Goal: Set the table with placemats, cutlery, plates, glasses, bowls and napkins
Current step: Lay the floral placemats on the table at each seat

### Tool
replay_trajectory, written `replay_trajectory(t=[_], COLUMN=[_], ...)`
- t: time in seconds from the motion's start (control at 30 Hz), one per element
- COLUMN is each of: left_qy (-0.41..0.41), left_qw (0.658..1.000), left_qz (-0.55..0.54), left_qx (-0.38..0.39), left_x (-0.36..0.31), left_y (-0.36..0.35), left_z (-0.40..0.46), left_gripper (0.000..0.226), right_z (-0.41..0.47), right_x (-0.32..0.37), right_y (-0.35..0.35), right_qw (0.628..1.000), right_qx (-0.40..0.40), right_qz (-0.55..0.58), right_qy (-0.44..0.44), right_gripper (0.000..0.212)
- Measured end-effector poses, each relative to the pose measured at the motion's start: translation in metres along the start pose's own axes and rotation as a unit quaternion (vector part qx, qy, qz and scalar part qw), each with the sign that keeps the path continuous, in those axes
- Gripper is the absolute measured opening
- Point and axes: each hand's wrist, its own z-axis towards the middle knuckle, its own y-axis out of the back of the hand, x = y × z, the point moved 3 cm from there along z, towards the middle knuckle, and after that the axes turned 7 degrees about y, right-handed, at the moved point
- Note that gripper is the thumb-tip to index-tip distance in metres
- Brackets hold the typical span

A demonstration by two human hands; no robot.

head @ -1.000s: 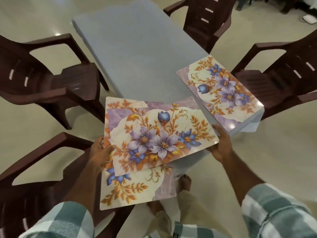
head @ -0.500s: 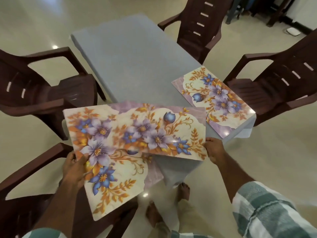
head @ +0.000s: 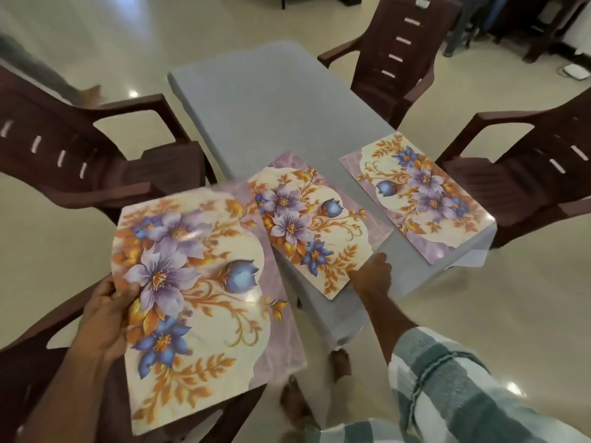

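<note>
The left hand (head: 107, 318) grips a floral placemat (head: 195, 302) by its left edge, holding it off the table's near-left corner above a brown chair (head: 28, 378). The right hand (head: 372, 278) pinches the near corner of a second placemat (head: 315, 225) lying on the grey table (head: 275, 110). A third placemat (head: 422, 193) lies at the right edge. More chairs (head: 399, 49) ring the table.

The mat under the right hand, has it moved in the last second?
Yes. The mat has come down onto the table, closer to the laid mat.
</note>
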Motion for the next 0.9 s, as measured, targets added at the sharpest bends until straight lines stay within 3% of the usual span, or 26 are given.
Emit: replay_trajectory(t=[0.07,0.13,0.2,0.3,0.53,0.77,0.9], left_qy=[-0.018,-0.03,-0.021,0.0,0.037,0.062,0.062], left_qw=[1.0,0.999,0.999,0.999,0.998,0.994,0.989], left_qz=[0.013,0.007,-0.008,-0.014,-0.021,0.045,0.08], left_qx=[-0.004,-0.024,-0.026,-0.041,-0.038,-0.078,-0.105], left_x=[-0.001,0.005,0.017,0.03,0.052,0.056,0.057], left_y=[-0.011,-0.017,-0.024,-0.042,-0.072,-0.094,-0.091], left_z=[0.0,0.003,0.012,0.018,0.034,0.038,0.043], left_gripper=[0.02,0.02,0.032,0.039,0.038,0.024,0.029], right_z=[0.0,0.011,0.025,0.034,0.022,0.019,0.016], right_x=[0.008,0.008,0.007,0.005,-0.004,-0.006,0.0], right_y=[0.006,0.001,-0.01,-0.022,-0.033,-0.036,-0.036], right_qw=[0.978,0.926,0.872,0.839,0.885,0.891,0.895], right_qx=[0.009,0.024,0.088,0.212,0.162,0.163,0.158], right_qz=[-0.133,-0.202,-0.248,-0.309,-0.264,-0.261,-0.266], right_qy=[0.161,0.319,0.412,0.394,0.348,0.333,0.321], right_gripper=[0.072,0.07,0.068,0.069,0.071,0.07,0.068])
